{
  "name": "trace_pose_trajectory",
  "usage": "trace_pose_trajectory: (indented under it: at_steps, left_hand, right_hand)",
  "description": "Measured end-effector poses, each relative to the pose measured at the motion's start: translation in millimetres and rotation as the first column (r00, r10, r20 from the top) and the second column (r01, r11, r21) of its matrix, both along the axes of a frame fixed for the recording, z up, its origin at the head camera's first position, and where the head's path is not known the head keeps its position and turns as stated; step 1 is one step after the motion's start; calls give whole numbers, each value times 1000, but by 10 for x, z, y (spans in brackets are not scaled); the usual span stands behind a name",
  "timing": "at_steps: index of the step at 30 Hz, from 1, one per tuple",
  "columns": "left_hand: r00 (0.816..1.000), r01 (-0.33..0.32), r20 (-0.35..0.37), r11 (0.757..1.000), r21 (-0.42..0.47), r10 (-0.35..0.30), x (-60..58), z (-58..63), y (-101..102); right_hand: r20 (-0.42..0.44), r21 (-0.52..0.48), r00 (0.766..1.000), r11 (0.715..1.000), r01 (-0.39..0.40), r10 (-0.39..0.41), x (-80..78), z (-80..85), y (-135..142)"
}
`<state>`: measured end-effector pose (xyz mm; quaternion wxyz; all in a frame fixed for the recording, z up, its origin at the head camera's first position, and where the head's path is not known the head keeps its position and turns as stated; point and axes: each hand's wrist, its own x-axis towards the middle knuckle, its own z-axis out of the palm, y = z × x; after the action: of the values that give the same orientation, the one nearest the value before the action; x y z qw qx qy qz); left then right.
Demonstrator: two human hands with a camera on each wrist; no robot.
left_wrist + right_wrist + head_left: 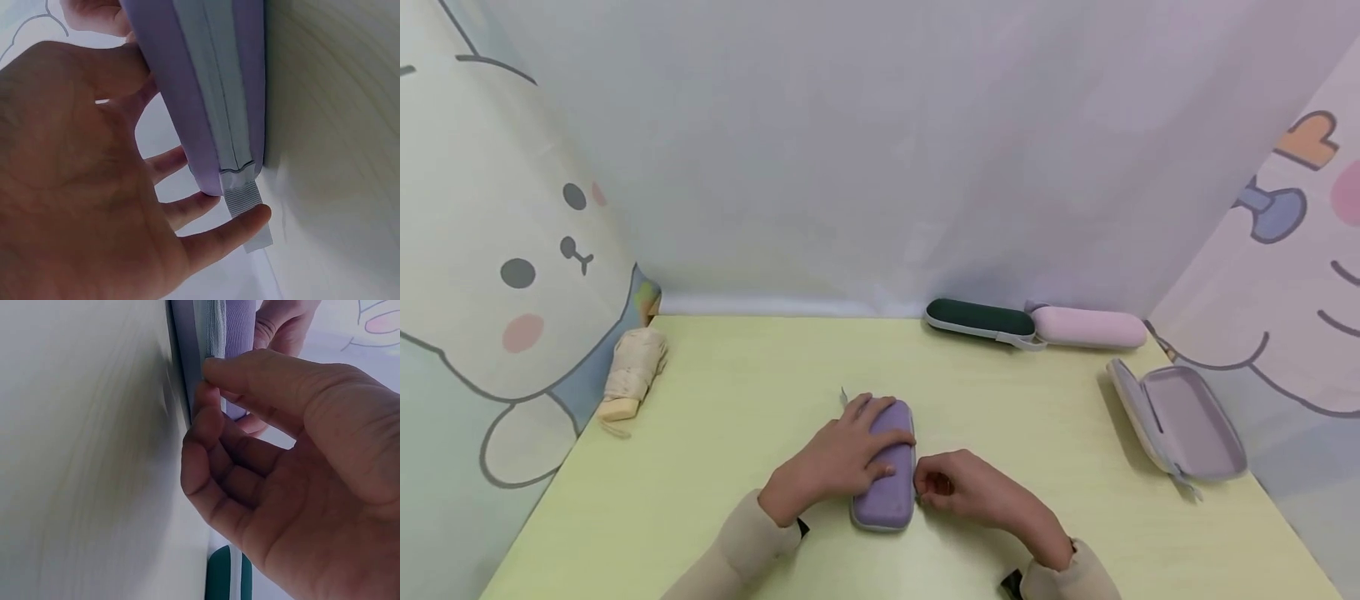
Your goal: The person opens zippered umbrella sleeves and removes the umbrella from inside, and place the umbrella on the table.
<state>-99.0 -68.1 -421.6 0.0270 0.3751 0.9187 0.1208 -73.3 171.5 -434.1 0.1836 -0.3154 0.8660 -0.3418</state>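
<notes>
A purple zippered pencil case [880,503] lies lengthwise on the table in front of me. My left hand [844,454] rests across its top with fingers spread. In the left wrist view, a grey fabric tab [245,203] sticks out from the case's far end, with one fingertip over it. My right hand [958,490] is at the case's right side, fingers curled. In the right wrist view, its thumb and index finger pinch together at the grey zipper band [215,331]; the zipper pull between them is mostly hidden.
At the back right lie a dark green case [977,317] and a pink case [1090,327], end to end. An open pale purple case [1198,425] stands by the right edge. A cream cloth-wrapped bundle [636,364] lies at the left edge. Fabric hangs behind.
</notes>
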Motion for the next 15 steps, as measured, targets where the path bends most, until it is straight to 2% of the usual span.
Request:
trace_pose_trajectory:
  at_steps: [10,13,15]
  left_hand:
    - [999,-53,0,998,-21,54,30,9,-14]
    - [999,-32,4,999,-14,32,39,29,-28]
    - [1000,6,5,1000,-13,-6,43,50,-44]
  right_hand:
    - [-21,-15,999,999,-30,30,0,-14,5]
    - [-20,-26,999,999,-36,36,-7,-34,15]
    - [-18,-28,999,999,-41,41,-11,-49,18]
